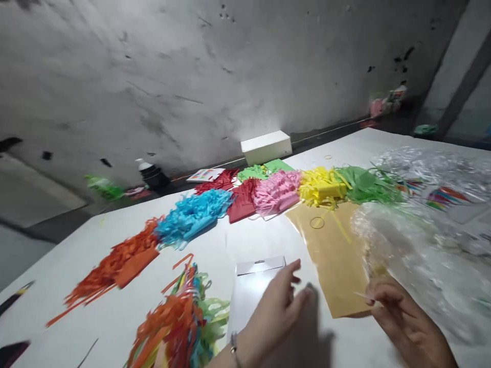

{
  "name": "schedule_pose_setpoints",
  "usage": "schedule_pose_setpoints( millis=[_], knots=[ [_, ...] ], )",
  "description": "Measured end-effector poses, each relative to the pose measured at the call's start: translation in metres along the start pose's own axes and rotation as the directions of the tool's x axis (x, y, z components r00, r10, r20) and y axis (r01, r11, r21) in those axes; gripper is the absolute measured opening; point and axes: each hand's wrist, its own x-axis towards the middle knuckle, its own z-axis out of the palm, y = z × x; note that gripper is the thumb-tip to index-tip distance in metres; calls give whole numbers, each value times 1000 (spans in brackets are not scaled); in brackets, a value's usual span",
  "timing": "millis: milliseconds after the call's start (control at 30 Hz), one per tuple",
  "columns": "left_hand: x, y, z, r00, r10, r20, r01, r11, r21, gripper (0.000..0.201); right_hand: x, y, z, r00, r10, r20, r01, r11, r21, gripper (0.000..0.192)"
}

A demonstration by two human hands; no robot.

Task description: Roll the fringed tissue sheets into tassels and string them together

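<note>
My left hand (270, 309) reaches over a flat white packet (253, 294) with a hang slot at its top. Its fingers are stretched out and apart, with nothing in them. Further right, my right hand (404, 319) is closed in a pinch around a thin pale strip (362, 295), too small to make out well. That hand is beside a brown paper sheet (337, 260) and a heap of clear plastic bags (414, 255). Left of my left hand lies a multicoloured bundle of paper tassels (172, 322), mostly orange in front.
Fringed tissue paper lies in a row: orange (123, 260), blue (197, 214), dark red (243, 199), pink (278, 191), yellow (322, 186) and green (370, 184). Behind stand a white box (266, 148) and a dark bottle (152, 174). A rubber band (317, 218) rests on the brown sheet.
</note>
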Motion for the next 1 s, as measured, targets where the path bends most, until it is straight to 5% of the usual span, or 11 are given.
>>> schedule_pose_setpoints(
  millis=[67,167,267,400,667,833,1000],
  knots=[
    [-5,-7,-38,968,125,-219,-61,958,279,49,-1,-8,15,987,155,41,-160,974,159,20],
    [-3,-26,-79,910,43,-411,105,937,332,46,7,-18,54,926,253,279,-325,911,254,27],
    [8,-44,-90,896,-70,-439,195,949,246,58,26,-19,103,825,294,482,-419,891,173,26],
    [16,-48,-84,892,-168,-420,203,978,41,71,46,-11,145,779,351,520,-452,889,76,28],
    [-40,-17,-74,972,-228,-53,169,840,-515,47,36,-42,126,737,306,602,-425,903,61,35],
    [-79,-6,-64,980,-183,-79,89,758,-646,38,27,-78,113,733,259,629,-288,956,-58,25],
    [-100,-1,-59,979,-150,-135,32,775,-632,33,13,-94,110,753,191,630,-102,979,-174,20]
  ],
)
